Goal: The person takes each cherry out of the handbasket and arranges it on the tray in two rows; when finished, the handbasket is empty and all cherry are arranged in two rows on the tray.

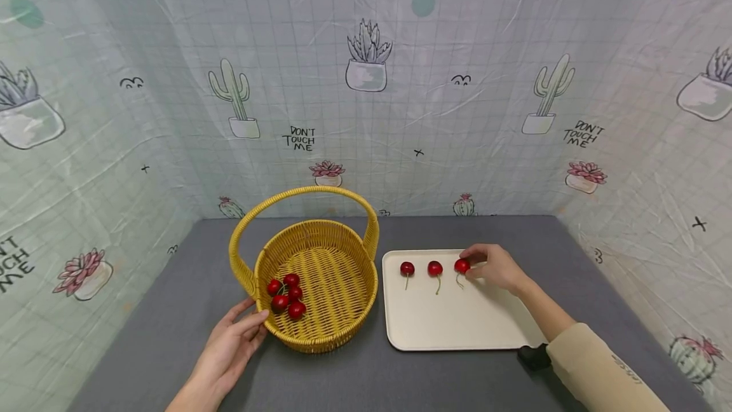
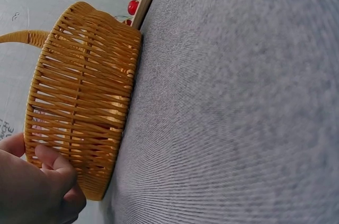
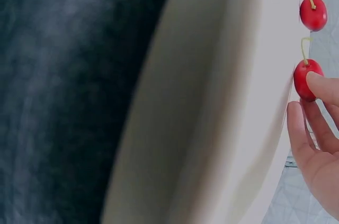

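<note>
A yellow wicker basket (image 1: 320, 339) with a tall arched handle stands on the table, several red cherries (image 1: 296, 310) clustered at its left inside. My left hand (image 1: 229, 342) grips the basket's near left side; in the left wrist view its fingers lie curled against the woven wall. To the right is a cream tray (image 1: 452, 323) with a row of cherries near its far edge. My right hand (image 1: 497, 267) pinches the rightmost cherry (image 1: 461, 266) between thumb and fingers, its stem pointing toward me. A second cherry (image 1: 434, 268) and a third cherry (image 1: 407, 269) lie to its left.
A grey cloth-covered table (image 1: 171, 310) bears the basket and tray. Behind and beside it hangs a pale curtain (image 1: 366, 119) printed with cactus pots. A black strap (image 1: 534, 357) shows at the right wrist, close to the tray's near right corner.
</note>
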### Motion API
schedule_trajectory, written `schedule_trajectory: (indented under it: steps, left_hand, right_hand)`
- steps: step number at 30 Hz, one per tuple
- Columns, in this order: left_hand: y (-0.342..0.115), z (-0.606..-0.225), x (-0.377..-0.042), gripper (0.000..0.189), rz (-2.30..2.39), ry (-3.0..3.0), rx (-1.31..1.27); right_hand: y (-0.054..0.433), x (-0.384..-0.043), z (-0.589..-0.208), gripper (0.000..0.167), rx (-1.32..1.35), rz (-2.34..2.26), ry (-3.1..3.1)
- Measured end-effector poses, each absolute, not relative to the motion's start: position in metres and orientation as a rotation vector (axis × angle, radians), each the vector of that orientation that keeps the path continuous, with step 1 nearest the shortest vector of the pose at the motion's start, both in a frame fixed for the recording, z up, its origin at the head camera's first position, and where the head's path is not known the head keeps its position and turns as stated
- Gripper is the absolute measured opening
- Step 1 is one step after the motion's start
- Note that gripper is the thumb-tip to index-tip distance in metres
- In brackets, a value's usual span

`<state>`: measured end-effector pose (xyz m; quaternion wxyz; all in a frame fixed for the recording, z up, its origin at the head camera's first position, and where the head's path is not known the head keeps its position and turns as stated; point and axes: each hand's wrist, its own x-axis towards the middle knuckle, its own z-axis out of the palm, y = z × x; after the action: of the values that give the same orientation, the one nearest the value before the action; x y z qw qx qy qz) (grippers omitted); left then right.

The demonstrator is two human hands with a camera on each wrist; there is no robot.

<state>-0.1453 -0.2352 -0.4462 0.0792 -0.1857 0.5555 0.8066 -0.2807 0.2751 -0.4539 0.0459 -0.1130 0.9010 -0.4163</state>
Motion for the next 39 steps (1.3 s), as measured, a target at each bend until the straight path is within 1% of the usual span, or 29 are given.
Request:
schedule_trajectory:
  steps: [6,13,20,30,39]
  left_hand:
    - [-0.236,-0.447,-0.145,0.078,2.422,1.66,-0.548]
    - [-0.234,-0.449,-0.146,0.079,2.422,1.667,-0.55]
    - [-0.234,-0.448,-0.146,0.079,2.422,1.666,-0.549]
    - [-0.235,-0.448,-0.145,0.08,2.417,1.662,-0.543]
    - [-0.234,-0.45,-0.144,0.075,2.407,1.689,-0.552]
  right_hand:
    - [0.276,-0.281,-0.455,0.033,-0.356,-1.261,2.761]
    - [0.282,-0.28,-0.45,0.037,-0.383,-1.305,2.717]
    - [0.276,-0.28,-0.433,0.034,-0.494,-1.274,2.754]
    - [0.218,-0.271,-0.398,0.025,-0.837,-1.236,2.689]
    - [0.164,-0.253,-0.383,0.018,-1.02,-1.203,2.527]
